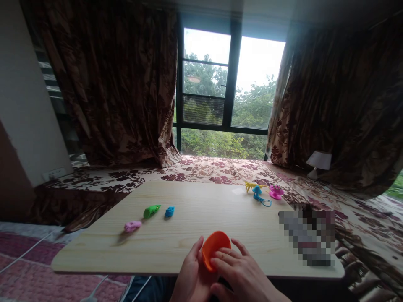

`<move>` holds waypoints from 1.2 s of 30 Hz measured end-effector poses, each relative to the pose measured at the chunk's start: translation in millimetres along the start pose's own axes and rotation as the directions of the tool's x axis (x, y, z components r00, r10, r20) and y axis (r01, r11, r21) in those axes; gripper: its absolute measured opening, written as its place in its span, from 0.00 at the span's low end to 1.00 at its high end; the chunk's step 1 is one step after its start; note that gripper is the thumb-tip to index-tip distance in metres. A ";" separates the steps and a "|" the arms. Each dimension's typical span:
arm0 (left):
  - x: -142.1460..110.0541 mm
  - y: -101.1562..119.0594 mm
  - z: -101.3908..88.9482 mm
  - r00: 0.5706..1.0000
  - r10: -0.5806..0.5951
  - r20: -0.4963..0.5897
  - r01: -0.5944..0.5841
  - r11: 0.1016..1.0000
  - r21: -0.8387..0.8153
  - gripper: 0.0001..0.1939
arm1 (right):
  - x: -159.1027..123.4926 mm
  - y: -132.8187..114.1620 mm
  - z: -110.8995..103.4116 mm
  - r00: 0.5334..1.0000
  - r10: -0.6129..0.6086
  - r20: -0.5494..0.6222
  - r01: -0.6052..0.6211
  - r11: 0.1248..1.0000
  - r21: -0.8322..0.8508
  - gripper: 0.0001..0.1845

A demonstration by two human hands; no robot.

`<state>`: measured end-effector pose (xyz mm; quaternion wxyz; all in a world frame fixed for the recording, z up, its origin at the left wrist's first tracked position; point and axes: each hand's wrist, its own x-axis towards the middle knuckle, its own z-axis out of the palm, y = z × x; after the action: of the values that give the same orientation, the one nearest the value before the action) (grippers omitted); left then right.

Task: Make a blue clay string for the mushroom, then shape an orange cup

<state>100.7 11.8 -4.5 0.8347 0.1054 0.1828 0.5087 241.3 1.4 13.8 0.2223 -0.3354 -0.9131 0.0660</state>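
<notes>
Above the near edge of the table, an orange cup-shaped piece (pixel 217 247) is tilted with its hollow side toward me. Its material looks smooth and soft, maybe modelling clay. My left hand (pixel 190 274) cups it from the left and below, thumb along its side. The fingers of my right hand (pixel 237 268) reach over the right rim and press into the hollow, with the index finger raised. Farther left on the table lie a pink lump (pixel 132 226), a green tapered piece (pixel 152 211) and a small blue lump (pixel 169 212).
At the far right of the wooden table (pixel 208 201) stand a yellow figure (pixel 252 186), a blue mushroom-like piece (pixel 257 192) and a magenta piece (pixel 276 192). A blurred-out object (pixel 307 239) lies at the right edge. Behind are a window and a lamp (pixel 318 161).
</notes>
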 end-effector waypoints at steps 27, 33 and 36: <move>-4.3 8.1 0.7 0.995 -0.007 0.098 0.004 1.000 0.031 0.19 | 9.9 9.3 -19.0 0.998 -0.026 -0.064 0.026 1.000 -0.008 0.11; -0.3 19.6 -21.5 0.946 0.248 -0.209 -0.227 0.967 0.119 0.20 | 16.5 32.0 -11.7 0.994 0.106 0.007 -0.104 0.988 -0.118 0.06; -0.9 23.1 -26.6 0.942 0.244 -0.229 -0.230 0.969 0.086 0.18 | 15.9 31.3 -21.4 0.995 0.099 0.028 -0.097 0.993 -0.066 0.14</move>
<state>70.6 21.3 -20.2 0.7359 0.0892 0.2821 0.6090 258.4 35.0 30.3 0.1935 -0.3858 -0.9006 0.0523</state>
